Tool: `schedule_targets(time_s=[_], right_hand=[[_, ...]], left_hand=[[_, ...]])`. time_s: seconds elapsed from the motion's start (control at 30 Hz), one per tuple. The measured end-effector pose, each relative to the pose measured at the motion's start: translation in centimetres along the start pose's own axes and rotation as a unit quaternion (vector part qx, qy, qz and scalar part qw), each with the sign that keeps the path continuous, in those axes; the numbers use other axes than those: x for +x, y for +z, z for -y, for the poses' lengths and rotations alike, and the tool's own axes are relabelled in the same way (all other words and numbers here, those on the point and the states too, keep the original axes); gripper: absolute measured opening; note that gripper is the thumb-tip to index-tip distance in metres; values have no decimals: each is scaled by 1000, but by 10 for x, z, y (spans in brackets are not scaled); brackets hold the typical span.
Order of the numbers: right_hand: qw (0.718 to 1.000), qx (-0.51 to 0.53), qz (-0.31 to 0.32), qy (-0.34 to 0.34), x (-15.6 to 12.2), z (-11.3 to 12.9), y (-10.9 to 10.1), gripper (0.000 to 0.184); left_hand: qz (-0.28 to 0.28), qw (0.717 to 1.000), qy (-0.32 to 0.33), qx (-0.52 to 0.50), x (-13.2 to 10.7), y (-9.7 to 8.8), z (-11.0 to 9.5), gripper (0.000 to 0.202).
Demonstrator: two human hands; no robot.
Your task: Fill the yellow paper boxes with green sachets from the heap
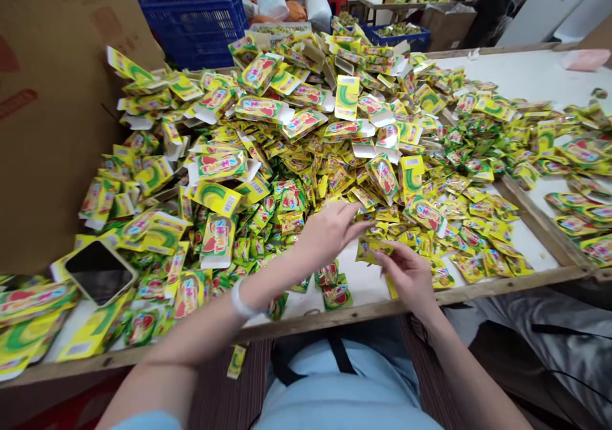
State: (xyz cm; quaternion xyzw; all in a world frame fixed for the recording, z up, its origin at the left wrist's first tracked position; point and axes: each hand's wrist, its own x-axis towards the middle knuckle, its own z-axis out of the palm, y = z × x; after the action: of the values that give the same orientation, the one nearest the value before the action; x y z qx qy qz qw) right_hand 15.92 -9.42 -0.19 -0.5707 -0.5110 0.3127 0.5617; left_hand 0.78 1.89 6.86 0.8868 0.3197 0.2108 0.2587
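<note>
My right hand [410, 277] pinches a small yellow candy sachet [373, 250] between thumb and fingers, just above the white table near its front edge. My left hand [329, 226], slightly blurred, reaches over the loose yellow sachets [335, 178], fingers stretched out and apart with nothing visible in them. A white band circles the left wrist. Green sachets with a watermelon picture [337, 292] lie below the left hand. Printed yellow cardboard boxes [218, 239], many with flaps up, are heaped to the left and behind.
A phone [100, 272] rests on boxes at the left, beside a large brown carton [52, 118]. A wooden strip [545, 226] divides the table at the right. Blue crates [191, 22] and filled sacks [287, 0] stand behind. One small box [236, 361] lies below the table edge.
</note>
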Motion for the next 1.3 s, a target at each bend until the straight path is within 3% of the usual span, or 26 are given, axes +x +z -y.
schedule_targets(time_s=[0.1, 0.2, 0.27, 0.33, 0.43, 0.5, 0.57, 0.67, 0.73, 0.8, 0.9, 0.97, 1.07, 1.13, 1.2, 1.3], right_hand=[[969, -216, 61, -104, -13, -20, -11, 17], [884, -394, 153, -200, -29, -32, -9, 30], [846, -443, 173, -242, -36, -34, -6, 38], [851, -427, 177, -251, -36, -30, -6, 42], [917, -303, 168, -198, -30, -21, -11, 37], [971, -161, 138, -115, -24, -15, -16, 23], [997, 12, 80, -8, -18, -10, -19, 12], [964, 237, 7, 122, -10, -5, -17, 26], [938, 306, 8, 163, -6, 0, -14, 31], [936, 305, 42, 170, -2, 7, -10, 28], [949, 253, 123, 143, 0, 20, -8, 20], [946, 233, 191, 119, 0, 30, -9, 16], [948, 220, 220, 70, -2, 43, -10, 12], [963, 220, 155, 36, -2, 46, -11, 10], [970, 223, 94, 21, -1, 46, -11, 11], [978, 186, 97, 5, 2, 44, -11, 11]], left_hand=[[19, 975, 127, 182, 76, -9, -6, 29], [131, 921, 194, 310, 137, -1, -7, 34], [169, 893, 196, 369, 159, 9, -3, 34], [164, 882, 182, 403, 165, 16, 4, 50], [141, 897, 155, 390, 148, 16, 20, 88], [115, 920, 131, 350, 123, 12, 29, 87], [77, 942, 100, 312, 89, 7, 32, 77], [12, 958, 58, 279, 29, 7, 22, 65], [-7, 964, 33, 264, -8, 8, 12, 55], [6, 972, 7, 234, -37, 4, 4, 49], [92, 990, -68, 77, -58, -13, 2, 52], [182, 971, -115, -106, -60, -24, 4, 55], [302, 874, -128, -359, -58, -25, 4, 51], [308, 835, -138, -434, -59, -16, 0, 45], [269, 836, -163, -450, -62, -5, -5, 43], [249, 835, -176, -457, -68, 4, -11, 44]])
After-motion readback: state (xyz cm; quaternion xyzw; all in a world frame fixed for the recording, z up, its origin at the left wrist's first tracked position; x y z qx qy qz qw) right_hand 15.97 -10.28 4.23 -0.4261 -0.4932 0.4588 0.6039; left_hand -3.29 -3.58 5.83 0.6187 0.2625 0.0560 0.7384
